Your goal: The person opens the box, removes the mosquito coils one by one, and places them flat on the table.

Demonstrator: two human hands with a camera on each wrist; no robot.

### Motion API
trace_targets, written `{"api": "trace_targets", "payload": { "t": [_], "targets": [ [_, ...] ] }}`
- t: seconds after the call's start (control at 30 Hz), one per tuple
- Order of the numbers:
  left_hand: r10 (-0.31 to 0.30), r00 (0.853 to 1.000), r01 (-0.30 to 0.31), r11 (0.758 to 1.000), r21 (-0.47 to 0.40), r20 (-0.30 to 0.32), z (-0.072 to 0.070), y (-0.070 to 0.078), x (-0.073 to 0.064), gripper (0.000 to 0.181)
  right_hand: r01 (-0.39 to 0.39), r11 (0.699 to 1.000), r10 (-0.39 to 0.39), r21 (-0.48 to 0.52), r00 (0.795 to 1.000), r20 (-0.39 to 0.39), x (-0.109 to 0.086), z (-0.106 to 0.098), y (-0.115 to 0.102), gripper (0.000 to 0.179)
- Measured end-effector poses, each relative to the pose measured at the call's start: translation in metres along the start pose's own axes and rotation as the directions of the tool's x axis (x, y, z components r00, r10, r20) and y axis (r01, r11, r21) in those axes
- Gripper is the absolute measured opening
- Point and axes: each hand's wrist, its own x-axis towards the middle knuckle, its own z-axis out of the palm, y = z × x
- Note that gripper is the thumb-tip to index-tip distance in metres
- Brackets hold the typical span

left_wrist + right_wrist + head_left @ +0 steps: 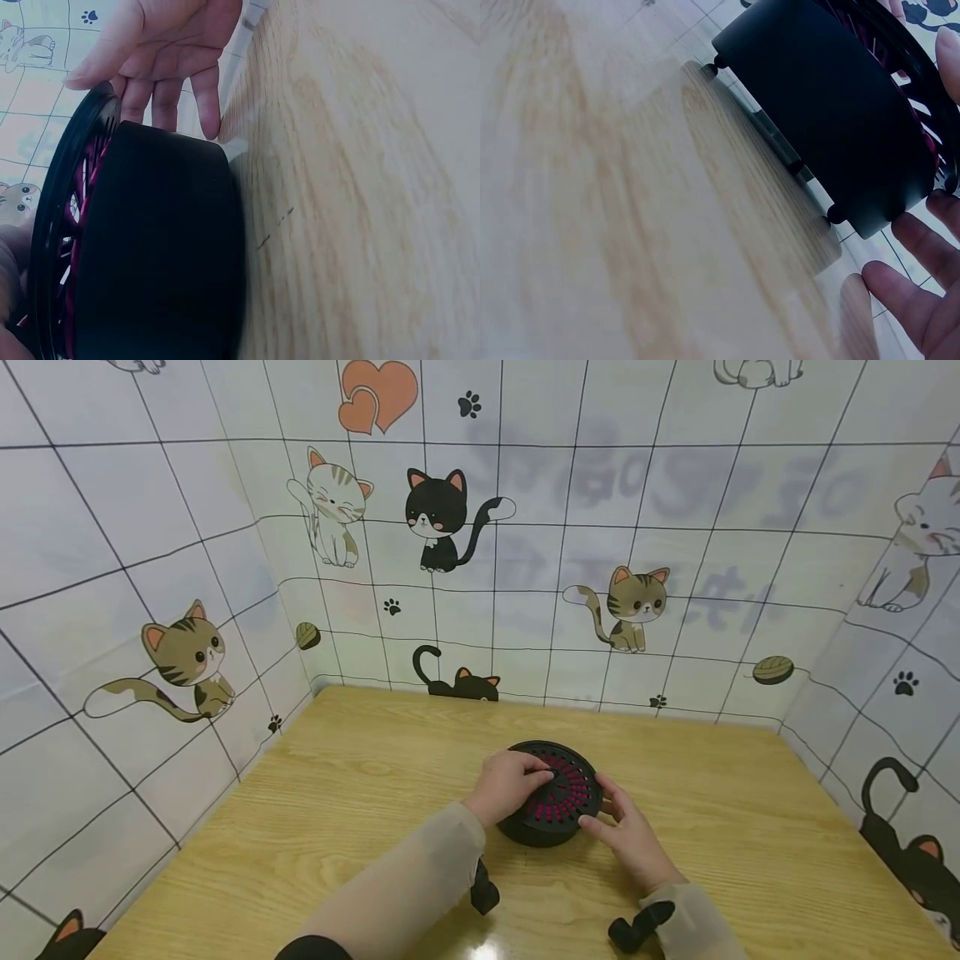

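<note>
A round black case [534, 836] stands on the wooden table, topped by a slotted black lid [572, 791] with magenta showing through its slots. My left hand [507, 783] pinches the small knob at the lid's middle between thumb and fingers. The left wrist view shows a gap between lid and case body [161, 247], with magenta ribs [90, 161] inside it. At the right rim is my right hand [632, 839], its fingers spread and fairly straight, thumb at the lid's edge and fingertips against the side. Small round feet [838, 214] show under the case.
The wooden table [360, 760] extends around the case on all sides. Tiled-pattern sheets printed with cats [437, 518] line the back and both sides. Black wrist mounts [483, 889] stick out from both sleeves, close over the tabletop.
</note>
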Motion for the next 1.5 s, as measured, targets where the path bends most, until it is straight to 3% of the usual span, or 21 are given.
{"api": "trace_targets", "payload": {
  "t": [0.47, 0.63, 0.8, 1.03, 1.23, 1.5],
  "targets": [
    [-0.039, 0.998, 0.034, 0.993, -0.110, -0.044, -0.004, -0.001, -0.001, 0.016, 0.031, 0.999, -0.031, 0.013, 1.000, 0.000, 0.000, 0.000, 0.003, 0.083],
    [-0.063, 0.995, 0.051, 0.987, -0.153, -0.078, -0.015, -0.004, 0.001, 0.015, 0.068, 0.998, -0.068, 0.005, 0.998, -0.009, -0.001, -0.001, 0.005, 0.083],
    [-0.098, 0.991, 0.083, 0.983, -0.166, -0.088, -0.034, -0.014, 0.000, 0.018, 0.054, 0.999, -0.054, -0.007, 0.998, -0.011, 0.000, -0.001, 0.006, 0.082],
    [-0.168, 0.977, 0.142, 0.973, -0.184, -0.134, -0.064, -0.050, -0.008, 0.018, 0.012, 1.000, -0.012, -0.027, 1.000, -0.003, 0.002, 0.001, 0.007, 0.083],
    [-0.257, 0.948, 0.221, 0.956, -0.193, -0.188, -0.087, -0.093, -0.018, 0.019, 0.005, 0.999, -0.005, -0.047, 1.000, -0.007, 0.004, 0.004, 0.010, 0.082],
    [-0.335, 0.924, 0.297, 0.932, -0.208, -0.184, -0.109, -0.137, -0.035, 0.023, -0.003, 0.998, 0.002, -0.059, 1.000, -0.018, 0.007, 0.007, 0.014, 0.078]
  ]
}}
